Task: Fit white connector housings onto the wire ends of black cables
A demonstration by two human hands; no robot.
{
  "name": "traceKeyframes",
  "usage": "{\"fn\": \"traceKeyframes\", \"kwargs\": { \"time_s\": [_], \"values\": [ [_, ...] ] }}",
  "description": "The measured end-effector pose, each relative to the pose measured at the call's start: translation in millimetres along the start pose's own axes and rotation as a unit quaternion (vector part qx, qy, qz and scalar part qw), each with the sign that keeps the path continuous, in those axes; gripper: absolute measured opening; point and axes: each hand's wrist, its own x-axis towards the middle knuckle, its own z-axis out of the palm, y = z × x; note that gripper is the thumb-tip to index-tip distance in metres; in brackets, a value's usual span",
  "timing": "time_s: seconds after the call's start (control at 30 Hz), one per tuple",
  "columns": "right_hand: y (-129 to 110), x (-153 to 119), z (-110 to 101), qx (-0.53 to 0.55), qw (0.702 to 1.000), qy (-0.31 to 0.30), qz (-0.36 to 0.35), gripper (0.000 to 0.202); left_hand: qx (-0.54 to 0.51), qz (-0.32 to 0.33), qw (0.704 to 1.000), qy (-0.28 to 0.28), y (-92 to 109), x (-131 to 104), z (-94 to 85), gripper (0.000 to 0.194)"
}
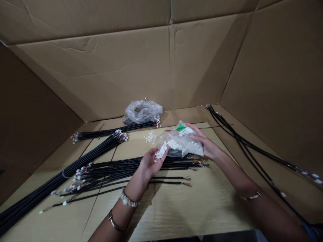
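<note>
My right hand [207,144] grips a clear plastic bag [186,146] with a white label and a green sticker. Many small white plastic connector housings fill part of it. At the bag's mouth, my left hand [150,164] is cupped palm up and holds a heap of loose white connector housings [161,150]. Behind the left hand, more housings lie in a small pile [150,137] on the board. Beneath both hands runs a row of black cables [113,168], with white connectors on the left ends and bare coloured wires on the right.
A thick tied bundle of black cables [88,159] lies diagonally at left. Another bundle [118,129] lies behind, near a crumpled plastic bag [143,111]. Long black cables [242,143] stretch along the right. Cardboard walls [126,67] enclose the board on three sides.
</note>
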Motion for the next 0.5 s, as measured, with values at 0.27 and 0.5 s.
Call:
{"fn": "traceKeyframes", "kwargs": {
  "time_s": [0.27, 0.5],
  "values": [
    [2.3, 0.2, -1.0, 0.000, 1.000, -0.002, -0.005, 0.054, -0.006, -0.009, 1.000, -0.006, 0.2, 0.0, -0.1, 0.050],
    [0.8, 0.8, -0.6, 0.031, 0.999, 0.011, -0.003, 0.055, 0.001, -0.001, 1.000, -0.004, 0.3, 1.0, -0.3, 0.048]
  ]
}}
